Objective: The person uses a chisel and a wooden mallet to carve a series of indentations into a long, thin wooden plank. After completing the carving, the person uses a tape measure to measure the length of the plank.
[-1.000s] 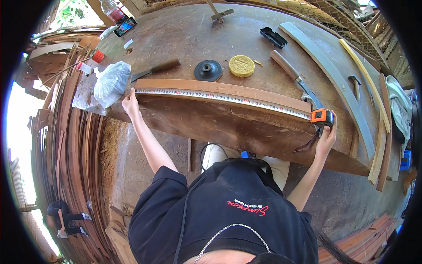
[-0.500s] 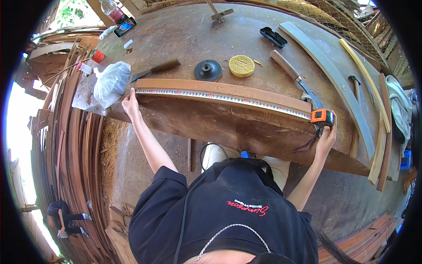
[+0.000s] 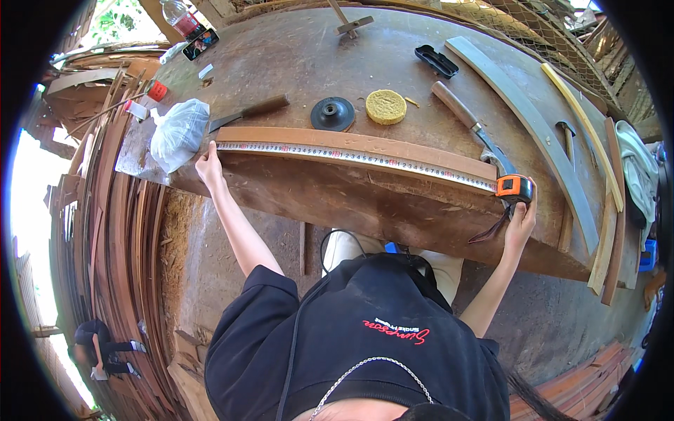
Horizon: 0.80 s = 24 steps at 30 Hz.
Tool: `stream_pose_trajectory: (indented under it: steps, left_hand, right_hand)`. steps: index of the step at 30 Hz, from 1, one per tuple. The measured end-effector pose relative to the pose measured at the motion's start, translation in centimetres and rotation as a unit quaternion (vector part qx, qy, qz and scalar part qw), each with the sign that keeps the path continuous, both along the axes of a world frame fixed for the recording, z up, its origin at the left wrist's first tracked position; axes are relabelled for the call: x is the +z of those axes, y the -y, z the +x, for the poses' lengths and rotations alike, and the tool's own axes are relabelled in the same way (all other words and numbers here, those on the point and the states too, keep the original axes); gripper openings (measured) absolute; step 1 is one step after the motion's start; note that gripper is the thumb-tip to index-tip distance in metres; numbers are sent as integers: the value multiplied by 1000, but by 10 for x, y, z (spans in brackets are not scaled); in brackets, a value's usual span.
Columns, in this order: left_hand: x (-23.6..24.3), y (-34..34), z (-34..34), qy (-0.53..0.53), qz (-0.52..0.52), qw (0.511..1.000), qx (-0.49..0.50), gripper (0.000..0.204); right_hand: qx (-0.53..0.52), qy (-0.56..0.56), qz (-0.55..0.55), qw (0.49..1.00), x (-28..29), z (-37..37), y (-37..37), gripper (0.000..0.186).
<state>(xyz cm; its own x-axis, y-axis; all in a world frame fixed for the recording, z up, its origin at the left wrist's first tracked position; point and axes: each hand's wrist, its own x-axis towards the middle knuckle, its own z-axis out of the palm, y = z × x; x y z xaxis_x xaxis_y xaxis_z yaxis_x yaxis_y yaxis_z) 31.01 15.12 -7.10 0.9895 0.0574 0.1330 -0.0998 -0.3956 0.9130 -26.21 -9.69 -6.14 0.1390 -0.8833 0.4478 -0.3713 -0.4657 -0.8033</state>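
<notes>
A reddish-brown wooden strip (image 3: 351, 144) lies along the near edge of the workbench. Stretched over its front side is the white blade of a tape measure (image 3: 516, 188), whose orange and black case sits at the strip's right end. My right hand (image 3: 521, 212) is closed around that case. At the other end, my left hand (image 3: 208, 167) pinches the blade's tip against the strip's left end. Beyond the strip lie a wooden-handled knife (image 3: 256, 108), a black backing disc (image 3: 332, 114) and a round yellow sponge-like pad (image 3: 386, 107). A long-handled blade tool (image 3: 463, 112) reaches toward the case.
On the workbench (image 3: 295, 59) are a filled plastic bag (image 3: 177, 137), a phone (image 3: 200, 43), a black tray (image 3: 437, 62), a long grey bar (image 3: 523, 119) and a hammer (image 3: 567, 140). Wooden boards (image 3: 105, 238) are stacked at left, near another person (image 3: 102, 351).
</notes>
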Motion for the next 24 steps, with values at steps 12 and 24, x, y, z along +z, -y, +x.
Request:
stream_pose_trajectory:
  steps: [12,24]
  left_hand:
    - [2,0,-4,5,-16,1000,-12,42]
    - [7,4,-11,5,-14,1000,-7,42]
  right_hand:
    - [42,60,-8,997,-1,4,0,65]
    - [19,15,6,1000,9,7,-6,60]
